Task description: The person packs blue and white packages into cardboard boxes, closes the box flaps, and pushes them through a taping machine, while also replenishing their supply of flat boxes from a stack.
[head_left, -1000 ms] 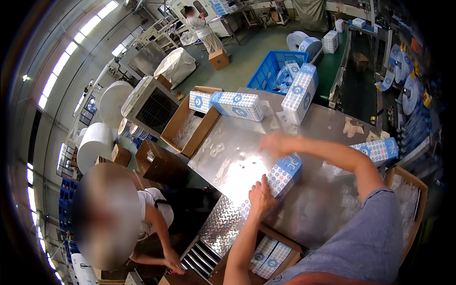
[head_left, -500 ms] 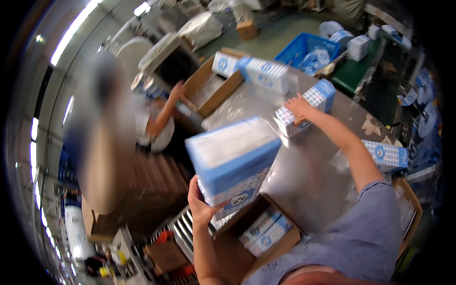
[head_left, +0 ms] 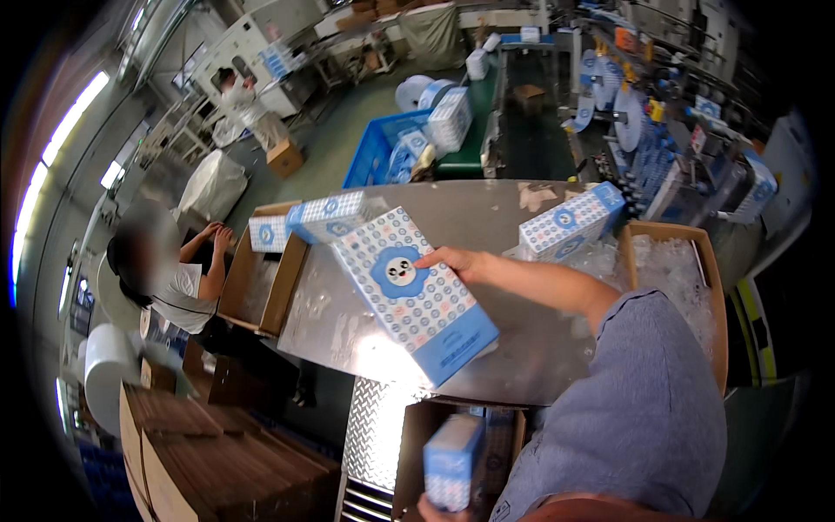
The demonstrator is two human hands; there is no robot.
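My right hand [head_left: 452, 264] grips the upper right edge of a blue-and-white printed pack [head_left: 409, 304], its fingertips on the cartoon-face front. That pack is tilted over the metal table [head_left: 539, 348]. Low in the picture, my left hand [head_left: 441, 511] holds another blue-and-white pack [head_left: 452, 461] from below. This pack is slightly blurred, at the mouth of an open cardboard carton [head_left: 409, 452]. More packs show inside the carton, partly hidden by the held one. Much of my left hand is cut off by the lower edge.
Another pack [head_left: 570, 224] lies on the table's right, beside a carton of clear plastic [head_left: 674, 287]. At the left, a pack [head_left: 335, 213] rests by an open carton [head_left: 291, 287], near a co-worker [head_left: 187, 283]. Beyond stands a blue crate [head_left: 370, 152]. Flattened cardboard [head_left: 235, 461] is stacked lower left.
My left hand has lowered its pack toward the carton below. My right hand has raised and turned a pack, its face-printed side now showing. The view has swung to the right.
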